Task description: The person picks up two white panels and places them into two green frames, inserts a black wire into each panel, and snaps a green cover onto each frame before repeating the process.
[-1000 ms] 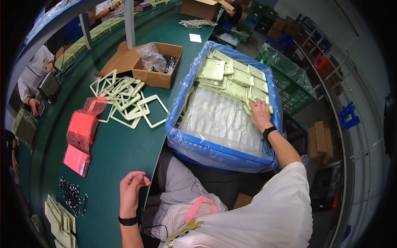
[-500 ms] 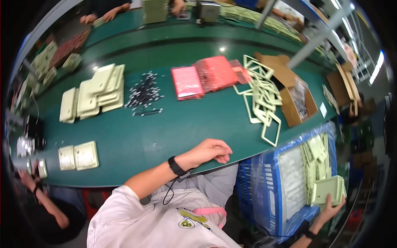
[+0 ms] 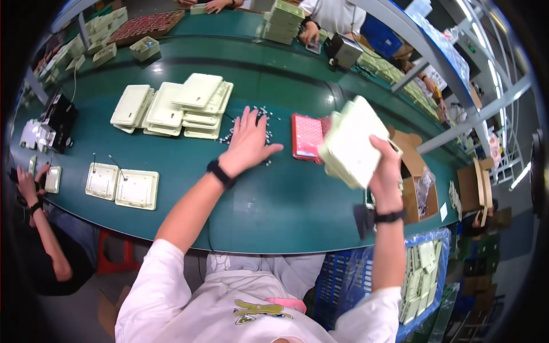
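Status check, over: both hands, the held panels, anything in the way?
Right hand gripping cream panels, raised above table. Left hand spread over small black-and-white parts, contact unclear. Red bubble-wrapped pack partly hidden behind held panels.

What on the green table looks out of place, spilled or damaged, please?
The small parts lie loose and scattered on the table, with no container around them. The stacked covers left of them sit unevenly, partly overlapping. No clear damage shows.

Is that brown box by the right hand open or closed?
Open. The brown box by the right hand has its top uncovered: a clear plastic bag shows inside.
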A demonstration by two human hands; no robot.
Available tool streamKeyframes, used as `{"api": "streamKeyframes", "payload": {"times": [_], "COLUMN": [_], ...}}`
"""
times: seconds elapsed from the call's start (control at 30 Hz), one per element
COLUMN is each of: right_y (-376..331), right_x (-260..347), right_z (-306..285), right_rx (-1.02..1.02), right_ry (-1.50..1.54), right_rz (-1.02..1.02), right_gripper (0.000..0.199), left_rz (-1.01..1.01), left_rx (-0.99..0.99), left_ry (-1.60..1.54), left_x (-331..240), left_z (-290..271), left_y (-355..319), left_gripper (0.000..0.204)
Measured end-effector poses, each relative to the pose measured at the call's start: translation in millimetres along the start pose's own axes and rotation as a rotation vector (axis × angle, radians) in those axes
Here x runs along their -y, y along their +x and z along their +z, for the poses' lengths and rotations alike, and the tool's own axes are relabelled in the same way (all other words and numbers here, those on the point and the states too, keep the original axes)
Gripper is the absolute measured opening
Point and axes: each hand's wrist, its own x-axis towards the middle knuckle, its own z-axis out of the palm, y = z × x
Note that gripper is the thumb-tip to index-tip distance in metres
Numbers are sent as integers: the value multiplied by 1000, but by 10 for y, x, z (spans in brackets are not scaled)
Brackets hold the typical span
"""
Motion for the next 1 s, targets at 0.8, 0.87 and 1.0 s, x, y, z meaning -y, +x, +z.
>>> {"api": "streamKeyframes", "payload": {"times": [0.8,0.87,1.0], "right_y": [2223,2217,2278], "right_x": [-1742,-1796,-1929], "right_z": [1165,1203,1214], "right_rx": [212,215,248], "right_ry": [142,125,70], "right_rz": [289,307,278], "right_gripper": [42,43,43], "left_rz": [32,14,4], "left_rx": [215,223,243], "left_ry": [106,121,175], "left_x": [382,346,216], "left_z": [179,186,200], "left_y": [-135,-157,-246], "left_gripper": [67,69,70]}}
